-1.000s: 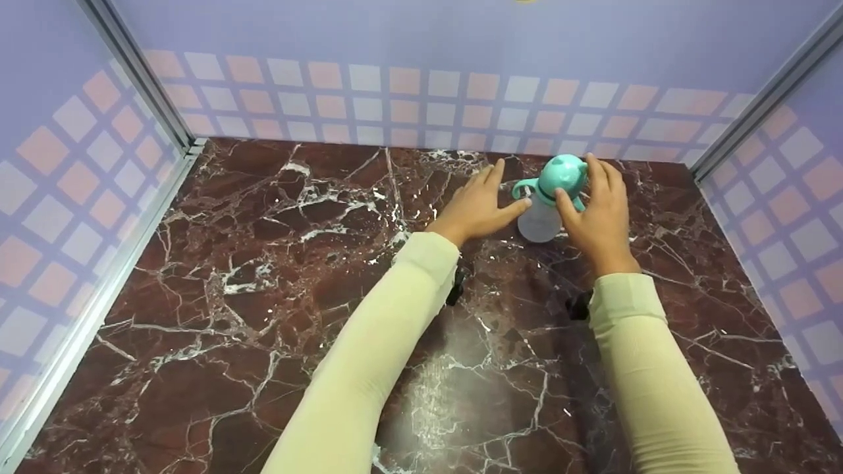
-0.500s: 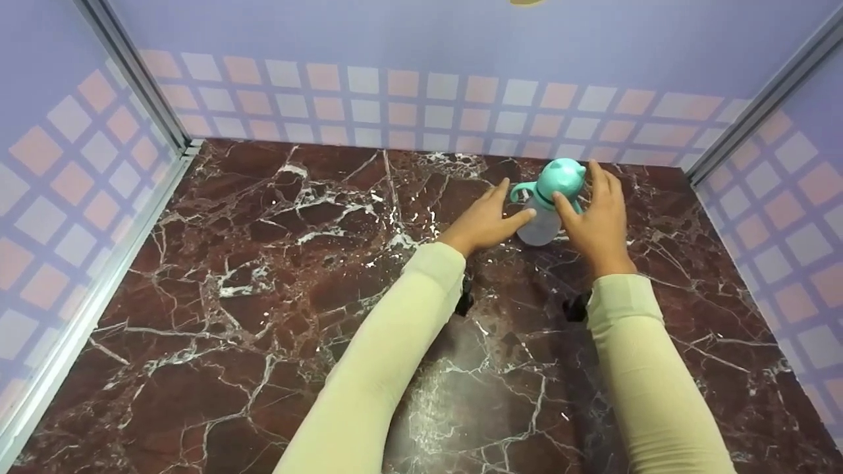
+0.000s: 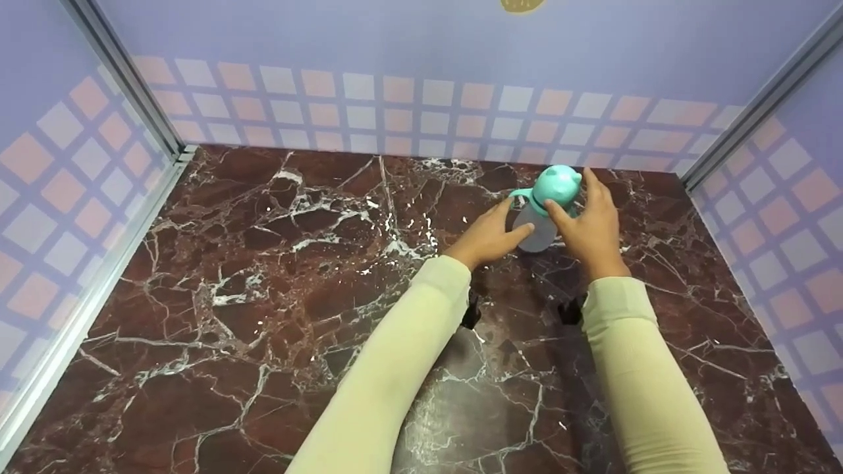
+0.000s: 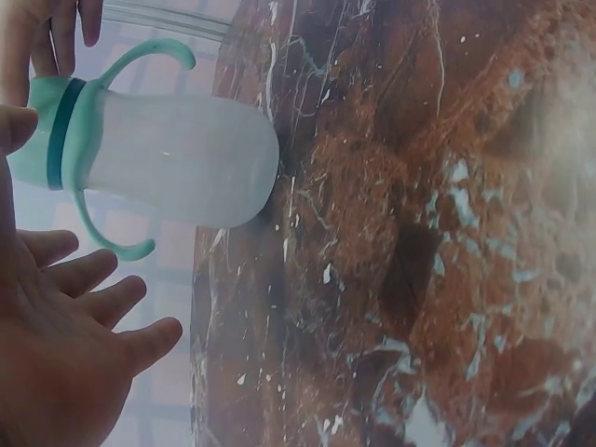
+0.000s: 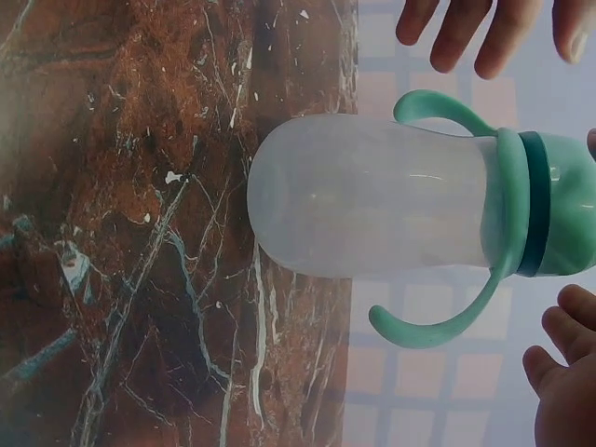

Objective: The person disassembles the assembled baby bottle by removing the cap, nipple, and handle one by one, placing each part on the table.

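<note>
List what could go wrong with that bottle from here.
The right hand holds the bottle near its top, by the rounded lid, so it could slip or swing if that grip loosens.
The left hand is close to a handle but does not appear to grip it, so it may bump the bottle off balance.
The base has rounded edges, so the bottle might rock or tip if let go while tilted.

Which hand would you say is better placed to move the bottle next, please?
Likely the right hand: in the head view its thumb overlaps the cap, though a grip isn't certain. In the right wrist view, the left hand is apart from the bottle.
</note>
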The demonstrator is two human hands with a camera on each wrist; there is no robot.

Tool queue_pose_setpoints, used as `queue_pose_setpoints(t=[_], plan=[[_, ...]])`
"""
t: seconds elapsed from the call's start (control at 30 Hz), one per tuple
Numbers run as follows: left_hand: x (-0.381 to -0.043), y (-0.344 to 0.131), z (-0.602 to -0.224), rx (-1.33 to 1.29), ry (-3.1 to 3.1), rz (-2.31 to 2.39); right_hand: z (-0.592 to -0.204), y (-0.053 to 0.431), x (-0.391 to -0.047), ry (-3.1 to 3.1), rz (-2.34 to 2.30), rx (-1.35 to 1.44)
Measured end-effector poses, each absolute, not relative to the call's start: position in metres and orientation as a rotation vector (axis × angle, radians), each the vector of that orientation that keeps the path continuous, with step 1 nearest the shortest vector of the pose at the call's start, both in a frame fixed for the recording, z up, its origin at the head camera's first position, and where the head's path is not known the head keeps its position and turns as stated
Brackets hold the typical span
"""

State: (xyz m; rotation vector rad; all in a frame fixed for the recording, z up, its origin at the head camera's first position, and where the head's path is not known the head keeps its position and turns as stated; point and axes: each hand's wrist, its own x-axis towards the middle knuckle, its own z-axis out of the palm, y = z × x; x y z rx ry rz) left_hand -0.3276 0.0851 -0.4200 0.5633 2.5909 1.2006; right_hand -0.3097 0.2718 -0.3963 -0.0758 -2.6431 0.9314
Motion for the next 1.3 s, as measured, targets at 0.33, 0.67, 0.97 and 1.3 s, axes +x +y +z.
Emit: queue_pose_setpoints(t=[0.33, 0.67, 0.97, 1.3], plan=[[-0.333, 0.096, -0.427, 0.563, 2.620, 1.278, -0.400, 0.270, -0.318, -2.635, 1.016, -0.105], [-0.338, 0.102, -0.432, 0.554, 2.634, 1.322, -0.405, 0.269, -0.322, -2.606, 1.063, -0.118], [-0.346, 0.110, -0.426, 0.591, 2.695, 1.198, -0.402, 0.267, -0.327, -2.586, 1.131, -0.142], [-0.355, 0.121, -0.428, 0.662, 2.796, 1.082, -0.404, 0.267, -0.329, -2.580, 1.160, -0.124]])
